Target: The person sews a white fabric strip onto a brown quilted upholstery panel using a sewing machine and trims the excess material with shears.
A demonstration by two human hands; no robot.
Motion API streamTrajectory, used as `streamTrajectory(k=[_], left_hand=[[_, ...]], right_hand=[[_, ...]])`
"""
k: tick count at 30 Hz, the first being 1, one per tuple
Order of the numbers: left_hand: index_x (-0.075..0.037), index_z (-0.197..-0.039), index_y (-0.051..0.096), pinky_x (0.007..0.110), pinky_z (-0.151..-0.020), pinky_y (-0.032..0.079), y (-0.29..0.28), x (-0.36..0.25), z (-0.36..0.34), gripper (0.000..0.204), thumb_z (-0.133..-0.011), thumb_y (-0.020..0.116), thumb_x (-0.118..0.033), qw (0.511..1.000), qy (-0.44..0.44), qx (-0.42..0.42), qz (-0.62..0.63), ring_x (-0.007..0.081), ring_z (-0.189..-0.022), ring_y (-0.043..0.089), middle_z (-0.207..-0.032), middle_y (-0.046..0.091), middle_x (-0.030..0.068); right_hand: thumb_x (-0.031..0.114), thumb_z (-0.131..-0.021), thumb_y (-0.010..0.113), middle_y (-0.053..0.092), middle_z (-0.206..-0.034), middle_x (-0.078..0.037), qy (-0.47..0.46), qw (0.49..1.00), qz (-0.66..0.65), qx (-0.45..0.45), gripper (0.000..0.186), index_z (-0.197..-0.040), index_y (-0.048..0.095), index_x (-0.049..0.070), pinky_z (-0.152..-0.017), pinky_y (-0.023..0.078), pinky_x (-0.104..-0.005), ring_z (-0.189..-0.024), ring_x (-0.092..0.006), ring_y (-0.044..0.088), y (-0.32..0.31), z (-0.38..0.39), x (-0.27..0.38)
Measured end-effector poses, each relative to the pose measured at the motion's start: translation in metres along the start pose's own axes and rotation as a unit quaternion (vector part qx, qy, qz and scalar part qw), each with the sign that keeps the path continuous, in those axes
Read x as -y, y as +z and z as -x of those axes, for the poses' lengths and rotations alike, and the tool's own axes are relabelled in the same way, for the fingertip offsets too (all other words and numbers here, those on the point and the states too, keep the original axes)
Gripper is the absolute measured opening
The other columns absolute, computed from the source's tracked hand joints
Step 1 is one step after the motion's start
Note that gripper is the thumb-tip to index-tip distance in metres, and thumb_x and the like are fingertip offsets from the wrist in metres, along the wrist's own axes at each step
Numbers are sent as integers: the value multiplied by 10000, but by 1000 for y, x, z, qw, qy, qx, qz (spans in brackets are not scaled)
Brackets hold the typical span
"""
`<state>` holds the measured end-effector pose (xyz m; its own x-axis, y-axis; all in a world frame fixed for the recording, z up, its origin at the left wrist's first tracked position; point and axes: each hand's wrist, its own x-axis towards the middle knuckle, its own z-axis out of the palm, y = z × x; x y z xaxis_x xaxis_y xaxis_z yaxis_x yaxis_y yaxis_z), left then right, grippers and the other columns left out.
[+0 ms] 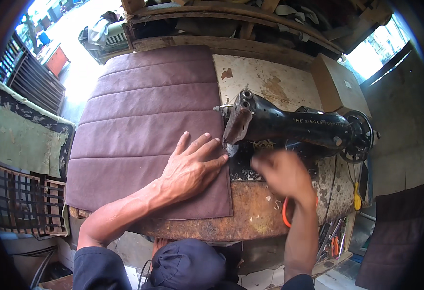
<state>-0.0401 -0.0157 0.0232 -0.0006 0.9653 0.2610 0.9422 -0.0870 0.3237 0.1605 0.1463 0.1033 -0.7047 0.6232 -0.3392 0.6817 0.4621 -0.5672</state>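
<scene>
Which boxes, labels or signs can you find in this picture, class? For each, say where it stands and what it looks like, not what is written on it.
Cardboard box: back right of the table, behind the sewing machine; plain brown, boxy, with a small pale label on top.
Lettering: along the arm of the black sewing machine; a thin row of pale letters.
No screens show.

A worn, rust-stained worktable [250, 212] fills the middle, backed by rough wooden shelving [231, 19] cluttered with scraps. Bright daylight pours in at the upper left and through 1 opening [374, 53] at upper right. Metal grilles [23, 203] stand at left; a cardboard box [340, 87], perhaps, sits right.
</scene>
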Motion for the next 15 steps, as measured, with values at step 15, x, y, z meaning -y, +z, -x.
streamTrajectory(k=[15], left_hand=[[-227, -1326, 715, 637, -1204, 291, -3, -6, 12, 395, -933, 702, -265, 999, 41, 23, 26, 366, -1430, 489, -1481, 599, 89]], right_hand=[[372, -1058, 538, 679, -1300, -183, -197, 777, -584, -132, 476, -1323, 620, -14, -945, 586, -368, -1073, -224, 699, 86, -159, -71]])
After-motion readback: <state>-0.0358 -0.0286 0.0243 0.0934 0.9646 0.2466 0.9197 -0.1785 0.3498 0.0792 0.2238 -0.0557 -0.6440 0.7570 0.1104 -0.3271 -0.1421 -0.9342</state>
